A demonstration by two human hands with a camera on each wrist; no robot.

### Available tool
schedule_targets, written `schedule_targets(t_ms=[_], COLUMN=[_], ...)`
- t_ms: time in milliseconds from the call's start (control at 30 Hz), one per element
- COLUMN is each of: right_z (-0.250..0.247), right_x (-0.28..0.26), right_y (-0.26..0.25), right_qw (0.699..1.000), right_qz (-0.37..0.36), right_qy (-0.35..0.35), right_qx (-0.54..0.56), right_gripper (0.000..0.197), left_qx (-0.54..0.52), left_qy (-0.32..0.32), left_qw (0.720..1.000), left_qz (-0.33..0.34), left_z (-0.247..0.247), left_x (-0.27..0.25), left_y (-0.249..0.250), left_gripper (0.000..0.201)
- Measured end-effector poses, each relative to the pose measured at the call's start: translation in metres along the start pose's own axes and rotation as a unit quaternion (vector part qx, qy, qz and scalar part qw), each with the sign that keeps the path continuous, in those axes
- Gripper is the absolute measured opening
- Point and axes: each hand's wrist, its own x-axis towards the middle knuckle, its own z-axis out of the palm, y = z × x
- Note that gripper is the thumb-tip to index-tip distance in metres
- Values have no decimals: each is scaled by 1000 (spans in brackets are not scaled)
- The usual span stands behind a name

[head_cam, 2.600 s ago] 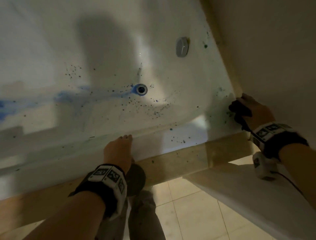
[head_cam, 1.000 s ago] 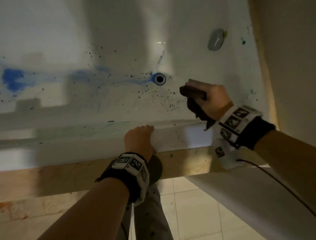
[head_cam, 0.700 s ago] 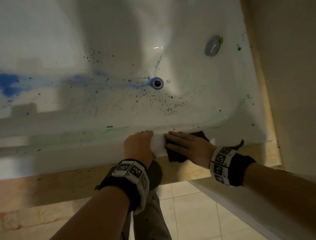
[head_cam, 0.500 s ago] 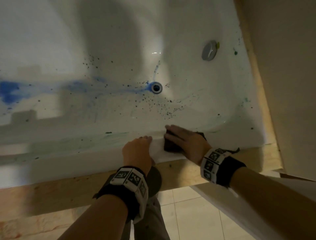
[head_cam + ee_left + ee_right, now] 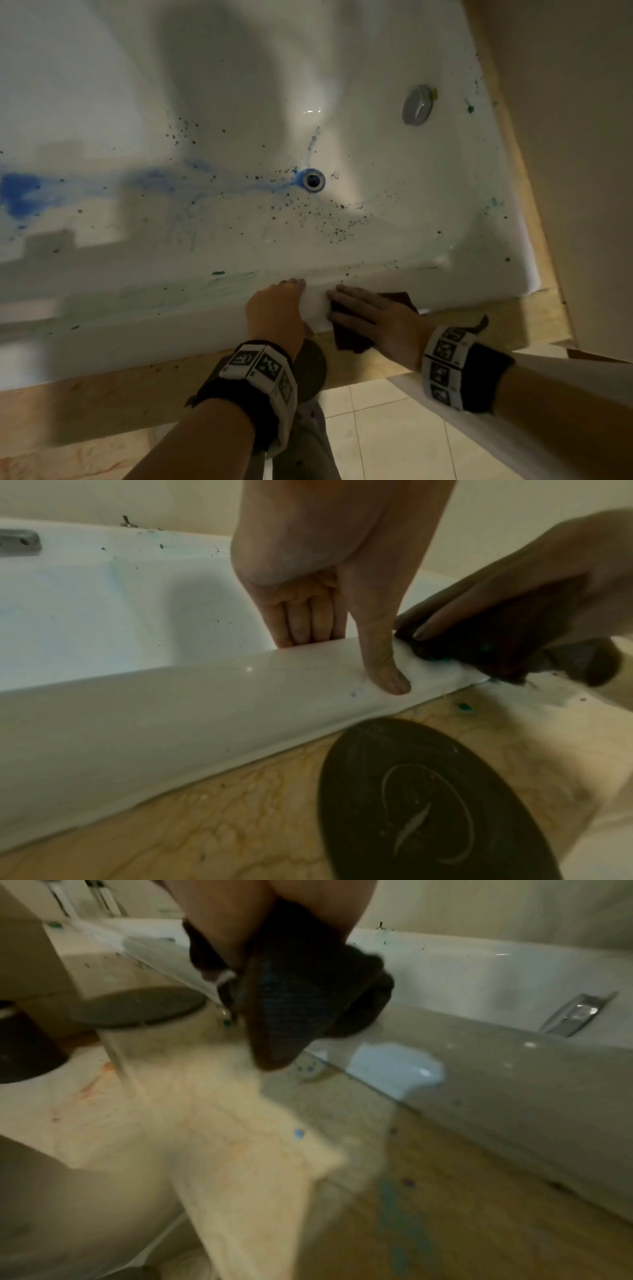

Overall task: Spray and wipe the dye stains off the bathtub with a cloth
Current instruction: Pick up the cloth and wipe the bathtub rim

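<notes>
The white bathtub (image 5: 137,318) carries a blue dye streak (image 5: 20,195) that runs to the drain (image 5: 313,180). Dark specks (image 5: 325,219) lie around the drain, and a green smear (image 5: 218,273) marks the near rim. My left hand (image 5: 275,308) grips that rim (image 5: 171,710), fingers curled inside and thumb on the outer face. Just to its right, my right hand (image 5: 373,315) lies flat and presses a dark cloth (image 5: 349,341) onto the rim. In the right wrist view the cloth (image 5: 301,1001) hangs below the palm. No spray bottle is in view.
A wooden ledge (image 5: 102,404) borders the tub, with tiled floor (image 5: 394,438) below. A dark round object (image 5: 310,366) sits under my left wrist. The wall (image 5: 565,137) closes the right side. A chrome overflow plate (image 5: 417,104) is on the tub's far end.
My right hand carried the cloth from the tub's right corner, past the drain, down onto the near rim beside my left hand. The left hand stayed on the rim.
</notes>
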Motion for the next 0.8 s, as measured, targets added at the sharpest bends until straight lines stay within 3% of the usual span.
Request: schedule_targets(t_ms=[133,200,267,300,367,433,467,500,567,633,733,800], right_z=[6,1,-17,-29,-57,-86,-90,-89,-67,-33,11,14], right_x=[14,30,52,62,75,77,72,65,51,43,45,55], right_y=[1,5,14,19,31,37,33,26,3,-28,-42,-31], right_qw=[999,996,987,976,939,885,877,888,915,933,970,978], right_qz=[24,56,155,209,303,365,361,332,276,285,238,199], right_qy=[34,50,50,58,130,251,285,288,245,130,47,46], right_qx=[-26,-53,-12,-8,98,141,140,136,161,176,34,-47], right_gripper=[59,65,68,57,33,35,41,45,48,58,72,63], left_qx=[10,17,24,24,24,19,19,19,20,23,23,25], left_qy=[9,9,6,4,2,10,13,14,23,39,43,47], left_qw=[1000,1000,1000,1000,1000,1000,1000,1000,999,999,999,998], left_qz=[6,9,10,9,8,12,13,13,11,16,24,27], left_z=[-1,-1,0,0,0,-2,-2,-1,2,4,4,2], left_x=[2,1,1,2,2,2,1,0,-2,-1,1,3], left_y=[-1,-1,-1,-1,0,-1,-2,-3,-4,-3,-2,-3], left_gripper=[78,76,77,78,78,76,75,74,71,65,69,66])
